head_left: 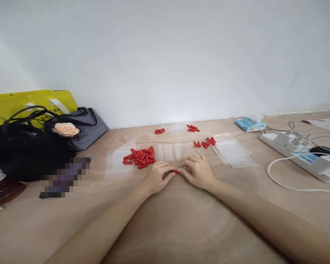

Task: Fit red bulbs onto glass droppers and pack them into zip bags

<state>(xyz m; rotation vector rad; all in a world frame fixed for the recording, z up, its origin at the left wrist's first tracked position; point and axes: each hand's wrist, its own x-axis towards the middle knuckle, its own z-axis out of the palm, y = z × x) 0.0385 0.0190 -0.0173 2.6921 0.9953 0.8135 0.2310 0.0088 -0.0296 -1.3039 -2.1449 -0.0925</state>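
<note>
My left hand [160, 176] and my right hand [197, 171] meet at the middle of the table, fingers closed. Between their fingertips they pinch a small red club-shaped piece [175, 171], one hand at each end; much of it is hidden. Just beyond lies a row of thin white sticks [174, 151]. Left of the row, a heap of red pieces [141, 157] rests partly on clear zip bags [118, 167]. A few more red pieces [205, 144] lie at its right, next to another stack of clear zip bags [231, 148].
Farther back are a clear bag [178, 127] and two small groups of red pieces [160, 131] [193, 128]. At right are a blue tissue pack [250, 124] and a power strip [294, 152] with chargers and a white cable [283, 187]. Bags [30, 154] stand at left.
</note>
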